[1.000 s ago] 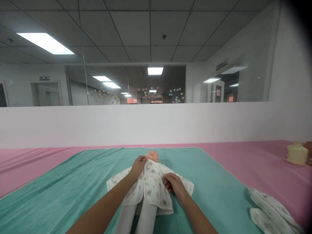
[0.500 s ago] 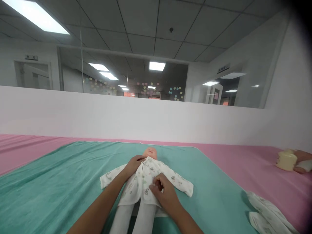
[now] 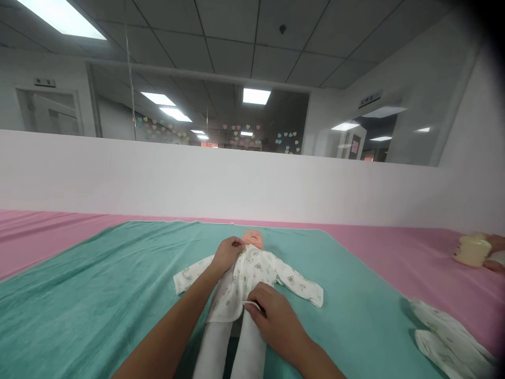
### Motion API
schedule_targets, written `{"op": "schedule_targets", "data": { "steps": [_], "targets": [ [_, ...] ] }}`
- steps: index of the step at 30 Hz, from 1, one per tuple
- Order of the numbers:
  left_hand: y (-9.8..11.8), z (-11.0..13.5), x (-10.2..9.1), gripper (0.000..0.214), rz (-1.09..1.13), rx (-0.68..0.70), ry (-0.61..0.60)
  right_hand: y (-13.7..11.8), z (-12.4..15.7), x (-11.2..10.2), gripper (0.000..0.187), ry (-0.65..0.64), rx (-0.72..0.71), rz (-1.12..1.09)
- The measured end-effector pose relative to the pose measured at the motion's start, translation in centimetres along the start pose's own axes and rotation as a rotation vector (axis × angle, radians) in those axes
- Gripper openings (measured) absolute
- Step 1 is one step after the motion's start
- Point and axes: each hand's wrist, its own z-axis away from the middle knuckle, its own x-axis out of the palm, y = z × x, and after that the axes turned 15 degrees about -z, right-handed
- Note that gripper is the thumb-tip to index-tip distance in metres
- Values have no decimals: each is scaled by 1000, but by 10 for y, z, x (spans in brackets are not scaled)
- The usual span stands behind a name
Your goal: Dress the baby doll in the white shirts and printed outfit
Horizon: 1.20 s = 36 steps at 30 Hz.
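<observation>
A baby doll (image 3: pixel 253 239) lies on its back on a teal towel (image 3: pixel 98 284), dressed in a white printed shirt (image 3: pixel 256 271) with sleeves spread out and white legs (image 3: pixel 215 350) toward me. My left hand (image 3: pixel 226 253) is closed on the shirt's collar beside the doll's neck. My right hand (image 3: pixel 270 318) pinches the shirt's lower front edge near the doll's hips.
A pink sheet (image 3: pixel 394 252) covers the surface under the towel. A folded white printed garment (image 3: pixel 445 337) lies at the right. A cream bottle (image 3: pixel 471 251) rests at the far right beside another person's hand (image 3: pixel 495 252). A white partition wall (image 3: pixel 236 179) runs behind.
My right hand moved from the doll's right side across to the shirt's lower front edge and pulled the flap over the body. The left hand stayed at the collar.
</observation>
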Motion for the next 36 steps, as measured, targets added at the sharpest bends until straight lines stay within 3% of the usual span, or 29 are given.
{"op": "schedule_targets", "data": {
  "steps": [2,4,6,8,13,16,19,21,23,26,29,31,34,36],
  "targets": [
    [-1,0,0,17,29,-31,26,0,2,-6,13,15,103,-151],
    [-1,-1,1,21,53,-58,36,0,5,-12,16,-61,191,-309],
    [-2,-1,3,24,69,-68,28,1,7,-14,22,-156,233,-420],
    [-3,-2,6,24,73,-65,16,2,7,-11,29,-128,215,-431],
    [-1,-1,9,21,30,-34,0,8,-19,3,25,280,67,-179],
    [0,0,10,21,-20,-11,-15,16,-49,11,15,326,41,31],
    [-2,-1,11,20,-74,19,-24,25,-77,21,11,341,112,214],
    [-6,-3,12,21,-107,24,-21,27,-87,26,12,366,119,278],
    [-8,-4,13,22,-144,11,-8,29,-86,29,13,367,33,261],
    [-8,-2,14,24,-215,-13,20,32,-62,23,20,323,-123,96],
    [-2,9,11,23,-302,8,41,41,-21,-1,26,333,-163,16],
    [-1,23,5,25,-403,68,59,51,13,-27,25,386,-140,83],
    [-9,52,-10,37,-749,186,57,67,69,-78,26,472,-51,317],
    [-21,75,-24,40,-856,113,3,76,109,-115,28,473,48,548]
  ]
}}
